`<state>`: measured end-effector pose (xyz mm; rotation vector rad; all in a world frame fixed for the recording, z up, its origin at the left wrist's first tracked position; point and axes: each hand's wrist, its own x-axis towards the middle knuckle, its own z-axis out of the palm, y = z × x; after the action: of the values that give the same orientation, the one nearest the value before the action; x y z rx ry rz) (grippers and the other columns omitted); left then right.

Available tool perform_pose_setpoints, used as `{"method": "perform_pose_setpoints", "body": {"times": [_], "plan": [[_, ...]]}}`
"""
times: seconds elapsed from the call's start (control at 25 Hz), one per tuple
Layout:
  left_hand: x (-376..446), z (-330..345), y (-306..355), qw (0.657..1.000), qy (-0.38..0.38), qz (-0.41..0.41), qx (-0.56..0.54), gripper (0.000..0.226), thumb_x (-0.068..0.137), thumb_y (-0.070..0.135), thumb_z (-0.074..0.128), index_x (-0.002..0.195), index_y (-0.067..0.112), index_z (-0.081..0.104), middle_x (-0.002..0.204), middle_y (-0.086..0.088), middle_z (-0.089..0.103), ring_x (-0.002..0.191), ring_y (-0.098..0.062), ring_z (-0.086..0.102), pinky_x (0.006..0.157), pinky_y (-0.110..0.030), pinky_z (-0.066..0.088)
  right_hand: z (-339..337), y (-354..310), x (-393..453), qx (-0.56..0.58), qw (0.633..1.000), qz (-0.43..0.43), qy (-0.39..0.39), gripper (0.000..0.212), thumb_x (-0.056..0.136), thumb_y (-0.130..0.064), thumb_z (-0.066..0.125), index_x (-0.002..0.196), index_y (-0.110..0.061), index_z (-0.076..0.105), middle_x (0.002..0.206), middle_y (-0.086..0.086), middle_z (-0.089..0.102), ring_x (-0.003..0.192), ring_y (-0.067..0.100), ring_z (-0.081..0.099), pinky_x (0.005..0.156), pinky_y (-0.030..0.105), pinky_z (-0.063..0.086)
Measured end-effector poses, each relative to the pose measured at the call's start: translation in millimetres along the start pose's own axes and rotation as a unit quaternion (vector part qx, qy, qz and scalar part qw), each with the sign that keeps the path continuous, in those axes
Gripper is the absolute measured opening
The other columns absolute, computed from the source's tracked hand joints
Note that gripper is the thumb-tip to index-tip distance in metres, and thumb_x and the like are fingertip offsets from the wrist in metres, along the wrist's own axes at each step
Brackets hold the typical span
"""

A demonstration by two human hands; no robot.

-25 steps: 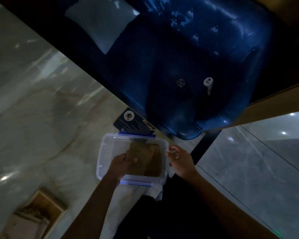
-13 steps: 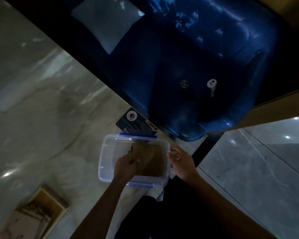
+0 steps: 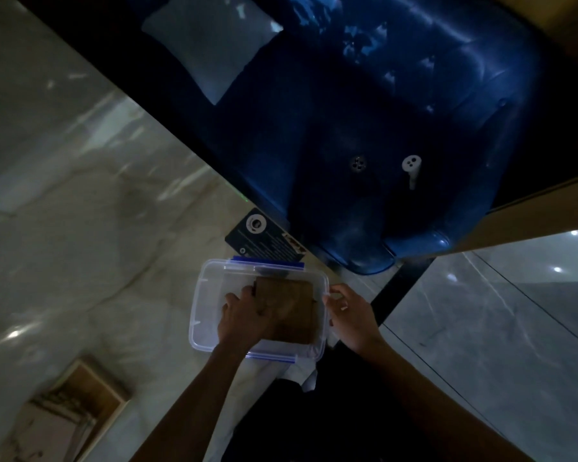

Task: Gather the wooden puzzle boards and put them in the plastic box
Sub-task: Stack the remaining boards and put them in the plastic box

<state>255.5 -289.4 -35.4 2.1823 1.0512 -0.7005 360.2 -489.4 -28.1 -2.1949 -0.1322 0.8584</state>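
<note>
A pale marble floor (image 3: 80, 228) carries the clear plastic box (image 3: 202, 315), a dark card (image 3: 261, 240) and wooden boards (image 3: 77, 405).

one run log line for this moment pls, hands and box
left hand: holds wooden puzzle boards inside plastic box | right hand: fingers on box's right rim | lid: off

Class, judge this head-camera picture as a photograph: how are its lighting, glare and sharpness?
Head view: dim overall; bright glare spots on the marble floor; the plastic box and wooden boards are murky; the wooden frame at lower left is blurred; wide-angle lens bends straight edges.
</note>
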Motion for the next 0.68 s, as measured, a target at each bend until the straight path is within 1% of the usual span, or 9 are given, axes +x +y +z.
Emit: {"method": "perform_pose_setpoints", "body": {"times": [0.12, 0.2, 0.28, 0.4, 0.48, 0.52, 0.6, 0.68], "plan": [[3.7, -1.0, 3.9, 1.000, -0.010, -0.006, -0.014, 0.055, 0.084, 0.053, 0.058, 0.125, 0.018, 0.047, 0.119, -0.011, 0.051, 0.102, -0.026, 0.054, 0.086, -0.043, 0.051, -1.8, -1.9, -0.3, 0.002, 1.000, 0.008, -0.006, 0.008, 0.098, -0.040, 0.056, 0.090, -0.040, 0.056, 0.079, -0.011, 0.069, 0.061, -0.004, 0.066, 0.058, 0.019, 0.048], [6.1, -2.1, 5.0, 0.999, -0.017, -0.022, -0.034, 0.048, 0.086, 0.050, 0.057, 0.120, 0.016, 0.053, 0.118, -0.011, 0.056, 0.102, -0.025, 0.056, 0.090, -0.044, 0.052, -4.4, -3.0, -0.1, 0.001, 1.000, 0.007, -0.014, 0.008, 0.097, -0.039, 0.057, 0.090, -0.038, 0.057, 0.079, -0.011, 0.070, 0.060, -0.003, 0.067, 0.053, 0.017, 0.048], [6.6, -3.1, 4.7, 0.999, -0.015, -0.024, -0.022, 0.045, 0.088, 0.050, 0.055, 0.118, 0.016, 0.056, 0.119, -0.011, 0.057, 0.103, -0.024, 0.056, 0.092, -0.044, 0.052, -5.8, -3.2, 0.2, 0.006, 1.000, 0.012, -0.019, 0.005, 0.097, -0.038, 0.058, 0.093, -0.035, 0.060, 0.079, -0.010, 0.070, 0.061, -0.001, 0.067, 0.052, 0.018, 0.050], [5.2, -2.4, 5.3, 0.999, -0.014, 0.012, 0.033, 0.043, 0.091, 0.048, 0.053, 0.120, 0.016, 0.054, 0.122, -0.010, 0.057, 0.108, -0.025, 0.055, 0.094, -0.044, 0.051, -5.1, -1.8, 1.3, 0.007, 0.999, 0.025, -0.021, 0.009, 0.097, -0.039, 0.058, 0.099, -0.030, 0.062, 0.084, -0.007, 0.070, 0.066, 0.002, 0.068, 0.060, 0.027, 0.057], [2.4, -0.9, 9.4, 0.999, -0.016, 0.020, 0.036, 0.045, 0.090, 0.048, 0.054, 0.124, 0.019, 0.051, 0.121, -0.009, 0.055, 0.109, -0.026, 0.055, 0.093, -0.043, 0.051, -4.0, -1.4, 1.4, 0.012, 0.999, 0.028, -0.021, 0.011, 0.097, -0.040, 0.057, 0.099, -0.030, 0.061, 0.084, -0.007, 0.069, 0.072, 0.010, 0.070, 0.066, 0.035, 0.060], [0.2, 0.0, 12.5, 0.999, -0.011, 0.016, 0.031, 0.046, 0.089, 0.049, 0.055, 0.124, 0.020, 0.050, 0.120, -0.009, 0.053, 0.108, -0.027, 0.055, 0.091, -0.044, 0.052, -3.6, -1.2, 1.2, 0.013, 0.999, 0.028, -0.018, 0.011, 0.097, -0.041, 0.057, 0.098, -0.031, 0.061, 0.083, -0.007, 0.069, 0.072, 0.013, 0.070, 0.066, 0.037, 0.060], [-3.4, 2.9, 17.9, 1.000, 0.006, 0.002, 0.019, 0.049, 0.088, 0.050, 0.059, 0.123, 0.018, 0.048, 0.121, -0.011, 0.049, 0.108, -0.029, 0.055, 0.090, -0.045, 0.052, -3.8, -0.7, 0.4, 0.012, 0.999, 0.027, -0.013, 0.008, 0.096, -0.041, 0.057, 0.091, -0.037, 0.059, 0.077, -0.010, 0.068, 0.064, 0.007, 0.069, 0.063, 0.036, 0.060], [-5.0, 5.0, 21.1, 1.000, 0.015, -0.015, 0.001, 0.052, 0.087, 0.049, 0.062, 0.125, 0.015, 0.047, 0.124, -0.013, 0.046, 0.111, -0.031, 0.052, 0.091, -0.046, 0.051, -3.6, -0.9, -0.3, 0.016, 0.999, 0.028, -0.015, 0.011, 0.096, -0.041, 0.058, 0.085, -0.040, 0.056, 0.070, -0.009, 0.067, 0.057, 0.002, 0.067, 0.055, 0.029, 0.058]]}}
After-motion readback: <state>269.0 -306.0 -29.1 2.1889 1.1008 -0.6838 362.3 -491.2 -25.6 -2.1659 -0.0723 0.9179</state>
